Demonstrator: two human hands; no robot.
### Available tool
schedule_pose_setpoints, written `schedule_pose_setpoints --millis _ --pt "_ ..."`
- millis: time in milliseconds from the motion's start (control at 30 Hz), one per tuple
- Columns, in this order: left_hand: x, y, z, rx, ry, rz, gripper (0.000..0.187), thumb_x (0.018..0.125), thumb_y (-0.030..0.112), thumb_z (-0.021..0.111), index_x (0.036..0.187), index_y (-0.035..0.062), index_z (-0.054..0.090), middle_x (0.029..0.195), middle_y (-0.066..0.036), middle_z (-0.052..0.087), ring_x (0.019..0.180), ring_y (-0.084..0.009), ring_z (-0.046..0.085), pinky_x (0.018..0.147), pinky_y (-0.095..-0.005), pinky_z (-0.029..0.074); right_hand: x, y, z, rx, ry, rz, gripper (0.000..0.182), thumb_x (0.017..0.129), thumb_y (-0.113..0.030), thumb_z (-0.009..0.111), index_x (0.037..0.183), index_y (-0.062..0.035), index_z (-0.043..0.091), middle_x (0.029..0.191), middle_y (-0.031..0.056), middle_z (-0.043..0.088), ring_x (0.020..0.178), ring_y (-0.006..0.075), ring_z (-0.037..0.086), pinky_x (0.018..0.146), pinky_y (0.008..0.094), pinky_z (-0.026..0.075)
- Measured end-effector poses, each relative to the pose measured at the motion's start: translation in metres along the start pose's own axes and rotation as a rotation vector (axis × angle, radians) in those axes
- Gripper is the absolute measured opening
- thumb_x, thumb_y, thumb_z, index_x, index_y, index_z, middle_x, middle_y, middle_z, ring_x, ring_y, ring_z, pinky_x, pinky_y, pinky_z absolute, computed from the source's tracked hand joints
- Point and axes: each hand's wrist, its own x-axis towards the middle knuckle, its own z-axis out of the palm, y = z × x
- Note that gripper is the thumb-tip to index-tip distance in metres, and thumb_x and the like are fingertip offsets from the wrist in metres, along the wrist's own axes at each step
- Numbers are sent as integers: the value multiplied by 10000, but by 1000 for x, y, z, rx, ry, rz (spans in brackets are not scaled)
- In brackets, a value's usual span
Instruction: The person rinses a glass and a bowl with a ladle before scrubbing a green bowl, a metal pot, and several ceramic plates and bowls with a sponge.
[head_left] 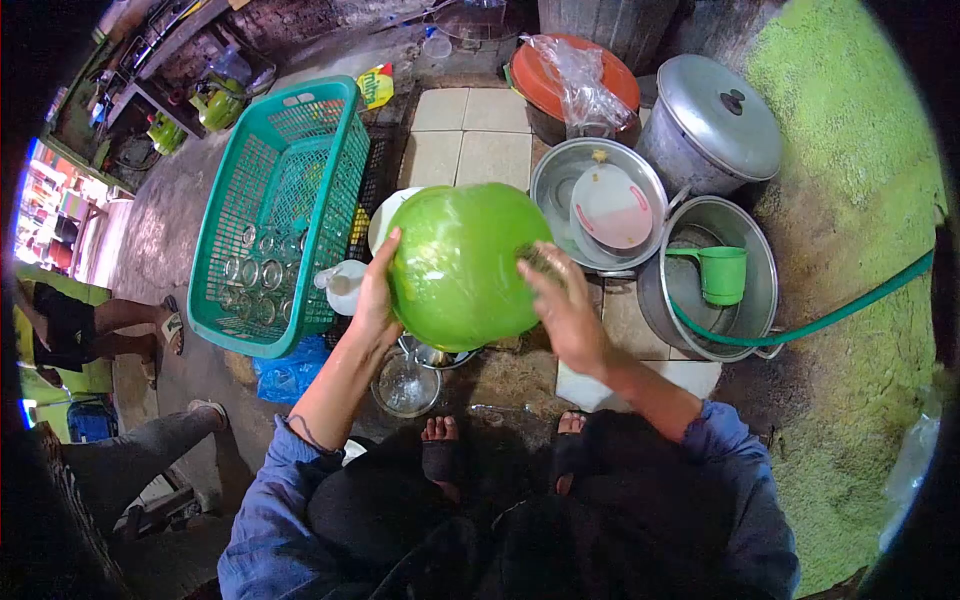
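A shiny lime-green plastic bowl (460, 270) is held up in front of me, its rounded outside facing me. My left hand (374, 295) grips its left edge, thumb on the outer surface and the other fingers hidden behind. At the bowl's right side, my right hand (568, 315) is curled around a dark scouring pad (538, 262) against the wall; the hand is slightly blurred. Just below the bowl, a small clear bowl (405, 388) with sudsy water stands on the wet floor. A white bottle-like container (343, 288) is beside my left hand.
A teal basket (345, 120) with several glasses (265, 275) stands left. To the right are a metal basin (546, 185) holding a plate (612, 207), a pot (655, 290) with a green dipper (722, 275), a hose (850, 312) and a lidded pot (700, 150). Another person's legs (130, 318) are far left.
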Motion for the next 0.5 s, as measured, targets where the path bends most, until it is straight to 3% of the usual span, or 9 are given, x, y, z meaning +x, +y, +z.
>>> schedule_pose_setpoints --millis 100,167,233,267,300,333,367,433,500 --pt "3 -8 -6 178 18 87 460 935 405 559 1158 3 567 1030 -109 651 869 -166 633 778 -323 522 19 17 -15 218 25 187 506 905 -15 500 1394 -128 428 1411 189 387 1329 345 368 1110 426 311" --pt "5 -14 -13 667 -72 203 413 926 366 602 1094 -11 597 918 -78 672 760 -132 629 678 -277 527 29 14 -22 364 72 245 493 915 -18 486 1393 -122 426 1398 189 401 1325 326 381 1109 420 311" --pt "-10 -14 11 770 -101 223 372 909 327 639 1034 -23 620 826 -69 679 687 -105 615 618 -262 516 45 -17 -35 252 31 93 487 910 -55 513 1385 -129 438 1389 171 419 1321 323 386 1104 410 315" --pt "-12 -16 17 909 -225 331 345 896 302 653 1018 -20 626 802 -78 682 665 -113 620 606 -276 513 48 -24 -29 176 -5 -45 473 889 -97 550 1353 -149 474 1354 152 453 1305 310 404 1098 439 322" --pt "-13 -19 20 1047 -352 439 319 882 277 666 1002 -17 633 778 -87 685 644 -121 624 594 -289 510 50 -32 -23 176 -3 -41 473 889 -97 550 1353 -149 474 1354 152 453 1305 310 404 1098 439 322" --pt "-19 -26 19 1074 -375 681 271 841 227 691 955 -13 641 685 -140 653 575 -214 633 554 -335 492 50 -38 -17 3 -85 -248 436 892 -110 562 1322 -158 509 1352 142 455 1298 303 409 1105 450 312" --pt "-20 -30 18 1075 -379 677 271 841 227 691 955 -13 641 685 -140 653 575 -214 633 554 -335 492 49 -41 -15 -172 -168 -452 401 894 -123 574 1291 -167 544 1350 133 457 1291 295 413 1111 461 302" --pt "-22 -31 24 1297 -369 770 255 822 205 694 935 -17 639 650 -192 610 565 -322 614 531 -384 473 51 -24 -13 -182 -64 -477 294 920 -141 535 1209 -139 589 1305 131 488 1263 306 435 1094 475 312" --pt "-36 -24 39 1279 -347 736 262 817 207 701 908 -28 629 638 -218 579 570 -357 599 526 -405 461 60 -3 -27 -102 60 -311 250 947 -163 489 1160 -95 599 1266 154 510 1243 334 444 1071 470 326"
